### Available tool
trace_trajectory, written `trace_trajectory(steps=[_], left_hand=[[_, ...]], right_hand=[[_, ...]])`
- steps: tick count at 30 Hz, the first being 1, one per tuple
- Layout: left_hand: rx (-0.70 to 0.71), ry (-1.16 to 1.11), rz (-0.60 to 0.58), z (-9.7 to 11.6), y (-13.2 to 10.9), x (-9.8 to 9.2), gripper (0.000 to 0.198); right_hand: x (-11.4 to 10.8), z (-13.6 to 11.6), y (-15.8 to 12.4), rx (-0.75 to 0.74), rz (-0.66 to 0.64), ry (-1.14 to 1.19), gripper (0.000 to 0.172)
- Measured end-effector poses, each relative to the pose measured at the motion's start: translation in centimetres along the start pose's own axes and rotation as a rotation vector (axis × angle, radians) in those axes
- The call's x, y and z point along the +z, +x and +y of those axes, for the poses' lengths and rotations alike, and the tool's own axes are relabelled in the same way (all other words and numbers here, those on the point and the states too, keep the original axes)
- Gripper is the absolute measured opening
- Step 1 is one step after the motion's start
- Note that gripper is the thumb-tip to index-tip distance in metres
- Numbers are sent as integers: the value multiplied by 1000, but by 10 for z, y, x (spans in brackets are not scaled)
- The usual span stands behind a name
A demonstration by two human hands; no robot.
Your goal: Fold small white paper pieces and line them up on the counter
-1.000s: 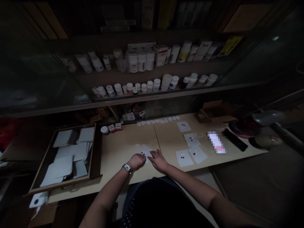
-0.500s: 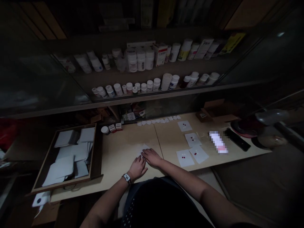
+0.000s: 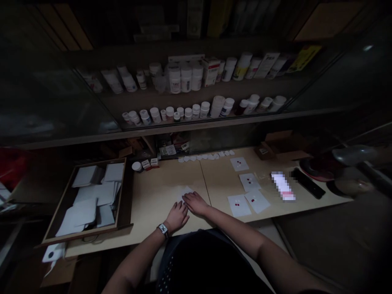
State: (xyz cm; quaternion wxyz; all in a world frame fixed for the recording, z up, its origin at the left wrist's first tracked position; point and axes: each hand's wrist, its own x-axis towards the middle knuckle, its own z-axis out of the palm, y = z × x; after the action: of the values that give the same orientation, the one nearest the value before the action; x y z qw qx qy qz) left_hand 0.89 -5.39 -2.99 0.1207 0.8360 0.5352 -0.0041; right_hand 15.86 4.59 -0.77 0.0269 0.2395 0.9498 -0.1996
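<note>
A small white paper sheet (image 3: pixel 183 192) lies on the light wooden counter (image 3: pixel 159 192) in front of me. My left hand (image 3: pixel 178 215), with a wristwatch on the wrist, lies flat on its near edge, fingers stretched out. My right hand (image 3: pixel 196 203) rests on the same sheet beside it, fingers flat and pointing left. Both hands press the paper down and cover most of it. Further right lie several white paper squares (image 3: pixel 239 204), each with small red pills on it.
A wooden tray (image 3: pixel 59 208) of white paper sheets sits at the left. Rows of white pill bottles (image 3: pixel 180 112) fill glass shelves behind. A line of small folded packets (image 3: pixel 208 156), a cardboard box (image 3: pixel 275 143), a black remote-like object (image 3: pixel 308 183) and a red dish (image 3: pixel 315 169) lie at the right.
A second ago the sheet lay open with red pills visible and my left hand was bunched on it. Both hands now lie flat over the paper, hiding the pills.
</note>
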Motion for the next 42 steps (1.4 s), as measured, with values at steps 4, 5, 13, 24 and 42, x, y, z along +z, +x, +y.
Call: trace_trajectory(steps=[4, 5, 13, 24, 42], left_hand=[[-1, -4, -21, 0, 0, -1, 40], [-1, -5, -25, 1, -1, -1, 41], [104, -30, -50, -8, 9, -6, 30], [324, 94, -145, -23, 29, -15, 14], [-202, -192, 10, -9, 28, -15, 16]], right_hand=[[-2, 3, 8, -53, -26, -18, 27], [-1, 4, 8, -77, -30, -14, 26], [12, 29, -20, 64, 62, 148, 43], [11, 30, -28, 56, 68, 159, 34], [17, 24, -34, 127, 160, 223, 23]])
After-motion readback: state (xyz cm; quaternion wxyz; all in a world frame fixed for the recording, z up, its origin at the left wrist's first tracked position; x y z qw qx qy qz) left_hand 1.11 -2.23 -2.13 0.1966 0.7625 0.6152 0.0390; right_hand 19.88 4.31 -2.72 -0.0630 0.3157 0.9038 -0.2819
